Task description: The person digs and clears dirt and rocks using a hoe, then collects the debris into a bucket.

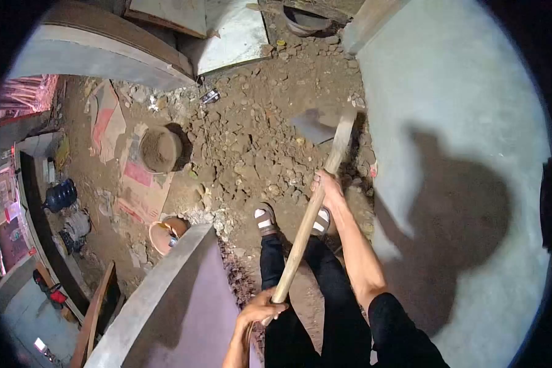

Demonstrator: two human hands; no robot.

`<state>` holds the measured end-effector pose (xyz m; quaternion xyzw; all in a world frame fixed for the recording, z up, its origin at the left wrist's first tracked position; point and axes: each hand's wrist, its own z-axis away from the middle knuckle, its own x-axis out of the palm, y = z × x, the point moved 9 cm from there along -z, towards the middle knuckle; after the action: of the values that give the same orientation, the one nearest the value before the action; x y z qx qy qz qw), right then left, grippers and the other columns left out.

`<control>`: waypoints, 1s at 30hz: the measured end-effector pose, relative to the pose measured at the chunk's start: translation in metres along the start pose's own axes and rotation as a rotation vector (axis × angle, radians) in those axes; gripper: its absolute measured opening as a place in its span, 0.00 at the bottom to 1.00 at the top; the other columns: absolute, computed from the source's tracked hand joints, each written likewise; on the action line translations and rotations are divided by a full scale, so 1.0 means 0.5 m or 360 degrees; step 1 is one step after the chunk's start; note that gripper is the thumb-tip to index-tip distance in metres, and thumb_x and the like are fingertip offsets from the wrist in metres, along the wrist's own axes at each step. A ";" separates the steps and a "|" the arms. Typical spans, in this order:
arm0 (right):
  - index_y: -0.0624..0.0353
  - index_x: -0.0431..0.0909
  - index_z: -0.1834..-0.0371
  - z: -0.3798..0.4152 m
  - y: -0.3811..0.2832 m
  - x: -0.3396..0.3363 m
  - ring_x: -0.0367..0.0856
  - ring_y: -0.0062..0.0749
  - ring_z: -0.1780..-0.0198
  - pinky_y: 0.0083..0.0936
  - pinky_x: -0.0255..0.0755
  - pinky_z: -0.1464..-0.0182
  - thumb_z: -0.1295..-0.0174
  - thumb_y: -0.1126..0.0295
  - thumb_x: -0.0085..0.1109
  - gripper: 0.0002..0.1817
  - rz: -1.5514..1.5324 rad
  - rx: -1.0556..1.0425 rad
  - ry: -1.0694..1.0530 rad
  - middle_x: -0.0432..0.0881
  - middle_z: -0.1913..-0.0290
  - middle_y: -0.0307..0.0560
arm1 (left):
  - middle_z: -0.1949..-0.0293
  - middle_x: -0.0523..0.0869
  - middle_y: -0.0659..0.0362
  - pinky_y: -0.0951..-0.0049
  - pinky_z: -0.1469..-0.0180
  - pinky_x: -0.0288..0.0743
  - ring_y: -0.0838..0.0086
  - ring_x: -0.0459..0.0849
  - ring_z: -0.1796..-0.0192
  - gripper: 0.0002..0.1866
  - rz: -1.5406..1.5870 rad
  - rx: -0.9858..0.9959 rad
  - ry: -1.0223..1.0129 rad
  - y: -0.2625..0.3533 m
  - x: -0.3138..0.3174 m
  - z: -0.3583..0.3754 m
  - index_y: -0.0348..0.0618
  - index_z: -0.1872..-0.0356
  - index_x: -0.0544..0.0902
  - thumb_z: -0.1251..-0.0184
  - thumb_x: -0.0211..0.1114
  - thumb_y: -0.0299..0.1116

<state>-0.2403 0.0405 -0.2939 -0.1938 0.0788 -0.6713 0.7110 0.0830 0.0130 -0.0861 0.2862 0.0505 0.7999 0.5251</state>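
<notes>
A hoe (302,236) with a long pale wooden handle slants across the view, its head up at the right wall. Its broad metal blade (314,124) rests on or just above the rubble; contact is hard to make out. My left hand (260,308) is wrapped round the handle's lower end, near my thigh. Further up the shaft, my right hand (329,188) grips it at about the middle. Loose soil and broken clods (245,147) lie around the blade and in front of my sandalled feet (265,219).
A soil-filled bucket (161,149) stands on flattened cardboard (142,193) at left. An orange-rimmed bucket (165,236) sits beside a low wall (159,294). The grey wall (454,92) runs close along my right. A dark basin (303,21) and white board (233,37) lie ahead.
</notes>
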 end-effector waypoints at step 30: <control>0.65 0.72 0.72 -0.160 0.003 -0.052 0.73 0.31 0.82 0.33 0.72 0.77 0.41 0.78 0.53 0.03 0.0639 -0.0079 0.0365 0.72 0.81 0.43 | 0.68 0.83 0.34 0.52 0.60 0.78 0.43 0.85 0.59 0.21 -0.0909 -0.0082 0.0380 0.236 -0.098 -0.056 0.28 0.55 0.73 0.44 0.68 0.33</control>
<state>-0.2709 0.0528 -0.3713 -0.1141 0.2126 -0.5320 0.8117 -0.0130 -0.0758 -0.0841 0.1511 0.1698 0.6489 0.7261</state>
